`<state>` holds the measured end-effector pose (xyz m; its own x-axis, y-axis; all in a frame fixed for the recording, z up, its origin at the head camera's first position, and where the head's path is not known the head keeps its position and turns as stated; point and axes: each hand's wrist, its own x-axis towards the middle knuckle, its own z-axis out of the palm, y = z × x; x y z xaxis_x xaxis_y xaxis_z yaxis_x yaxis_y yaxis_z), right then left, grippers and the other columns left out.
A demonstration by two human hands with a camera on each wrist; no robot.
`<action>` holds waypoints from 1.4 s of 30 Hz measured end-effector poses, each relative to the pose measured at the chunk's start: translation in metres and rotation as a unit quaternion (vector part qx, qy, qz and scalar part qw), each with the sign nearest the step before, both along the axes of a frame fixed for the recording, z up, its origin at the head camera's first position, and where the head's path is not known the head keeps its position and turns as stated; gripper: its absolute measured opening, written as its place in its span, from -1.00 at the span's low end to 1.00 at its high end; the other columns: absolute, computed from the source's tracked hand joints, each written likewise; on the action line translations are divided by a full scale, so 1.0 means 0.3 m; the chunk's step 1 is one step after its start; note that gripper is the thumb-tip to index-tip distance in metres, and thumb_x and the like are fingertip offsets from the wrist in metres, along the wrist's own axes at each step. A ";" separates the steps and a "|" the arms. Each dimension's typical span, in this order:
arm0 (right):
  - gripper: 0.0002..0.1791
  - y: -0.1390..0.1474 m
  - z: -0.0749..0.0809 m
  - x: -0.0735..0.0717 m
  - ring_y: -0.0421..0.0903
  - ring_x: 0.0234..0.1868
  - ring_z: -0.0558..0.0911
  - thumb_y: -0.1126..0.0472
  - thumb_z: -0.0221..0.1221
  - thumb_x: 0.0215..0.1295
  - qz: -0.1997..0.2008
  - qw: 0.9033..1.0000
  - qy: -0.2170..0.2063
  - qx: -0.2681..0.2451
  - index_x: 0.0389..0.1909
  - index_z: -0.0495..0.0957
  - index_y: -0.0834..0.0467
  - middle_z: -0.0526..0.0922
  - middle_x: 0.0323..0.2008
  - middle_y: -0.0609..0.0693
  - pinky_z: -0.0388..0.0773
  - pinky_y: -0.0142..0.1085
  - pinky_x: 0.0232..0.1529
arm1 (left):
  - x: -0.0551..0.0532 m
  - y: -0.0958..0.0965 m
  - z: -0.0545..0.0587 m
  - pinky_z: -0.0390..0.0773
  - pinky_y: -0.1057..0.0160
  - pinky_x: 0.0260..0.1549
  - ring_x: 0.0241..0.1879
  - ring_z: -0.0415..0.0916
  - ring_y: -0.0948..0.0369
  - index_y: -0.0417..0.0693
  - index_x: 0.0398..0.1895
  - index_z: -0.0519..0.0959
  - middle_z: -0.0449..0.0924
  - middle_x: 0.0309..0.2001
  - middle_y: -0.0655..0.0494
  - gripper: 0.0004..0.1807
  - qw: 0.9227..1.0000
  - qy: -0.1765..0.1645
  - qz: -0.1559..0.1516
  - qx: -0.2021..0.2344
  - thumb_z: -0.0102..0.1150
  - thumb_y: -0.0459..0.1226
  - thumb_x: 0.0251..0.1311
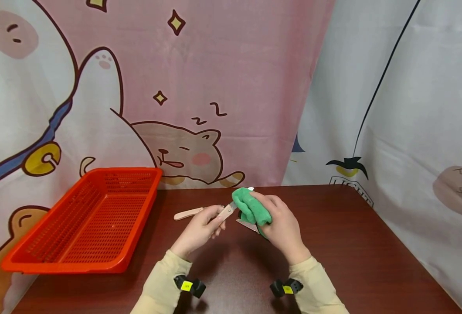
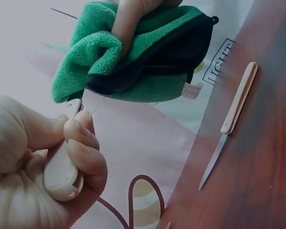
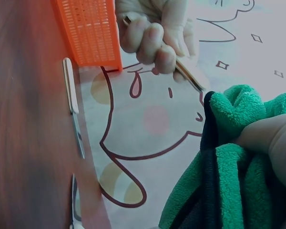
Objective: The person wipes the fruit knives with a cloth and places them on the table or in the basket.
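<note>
My left hand (image 1: 200, 227) grips the pale handle of a folding knife (image 1: 226, 212), held above the table. A green towel (image 1: 250, 206) with a dark edge is folded around its blade, so most of the blade is hidden. My right hand (image 1: 283, 223) pinches the towel around the blade. In the left wrist view a small label hangs from the towel's edge. Beneath my hands lie two more unfolded knives: one with its pale handle (image 1: 188, 213) left of my left hand, the other showing its blade (image 1: 247, 225) partly under the towel and right hand.
An orange-red perforated plastic basket (image 1: 115, 264) stands on the left side of the dark brown table (image 1: 356, 261). Behind the table hangs a cartoon-printed cloth (image 1: 250, 87), with a white printed one (image 1: 411, 109) along the right.
</note>
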<state>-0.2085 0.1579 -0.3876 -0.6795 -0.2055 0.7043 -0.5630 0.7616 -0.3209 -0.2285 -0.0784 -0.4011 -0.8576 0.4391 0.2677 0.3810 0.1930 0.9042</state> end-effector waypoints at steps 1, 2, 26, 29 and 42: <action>-0.15 0.005 0.001 -0.002 0.06 -0.10 0.61 0.52 0.38 -0.15 -0.005 1.000 0.000 -0.003 0.25 0.53 -0.10 0.58 -0.06 0.08 0.59 -0.06 -0.33 | 0.000 0.001 0.001 0.43 0.34 -0.60 -0.56 0.35 0.11 -0.18 -0.23 0.52 0.48 -0.45 -0.25 -0.96 1.000 0.002 0.000 -0.002 0.06 -0.42 0.40; -0.15 0.012 0.001 -0.004 0.06 -0.10 0.61 0.52 0.37 -0.15 -0.009 1.000 -0.001 -0.007 0.25 0.52 -0.09 0.58 -0.06 0.09 0.58 -0.05 -0.32 | 0.000 0.003 0.001 0.42 0.33 -0.60 -0.56 0.35 0.09 -0.18 -0.23 0.51 0.47 -0.45 -0.26 -0.95 1.000 0.002 0.000 -0.004 0.06 -0.43 0.40; -0.14 0.078 0.048 0.006 0.17 -0.07 0.61 0.57 0.39 -0.14 -0.052 0.996 0.027 -0.065 0.29 0.50 0.01 0.57 0.00 0.18 0.55 0.09 -0.23 | -0.002 -0.041 0.019 0.32 0.38 -0.65 -0.59 0.31 0.23 -0.31 -0.09 0.43 0.45 -0.40 -0.23 -0.91 0.996 -0.039 -0.016 0.079 0.00 -0.44 0.42; -0.12 0.064 0.056 0.015 0.15 -0.07 0.61 0.58 0.39 -0.16 -0.032 0.997 0.038 -0.062 0.29 0.51 0.01 0.57 -0.01 0.17 0.55 0.06 -0.22 | -0.001 -0.046 0.020 0.34 0.37 -0.63 -0.58 0.32 0.22 -0.30 -0.09 0.43 0.46 -0.41 -0.07 -0.90 0.996 -0.038 -0.007 0.075 -0.01 -0.44 0.43; -0.08 -0.027 0.049 0.045 0.02 -0.10 0.60 0.53 0.42 -0.24 0.052 0.997 0.050 -0.008 0.29 0.50 -0.04 0.58 -0.05 0.07 0.58 -0.10 -0.27 | 0.003 -0.043 0.026 0.36 0.36 -0.60 -0.56 0.34 0.21 -0.30 -0.06 0.44 0.49 -0.40 -0.03 -0.89 0.996 -0.048 0.001 0.077 -0.04 -0.44 0.44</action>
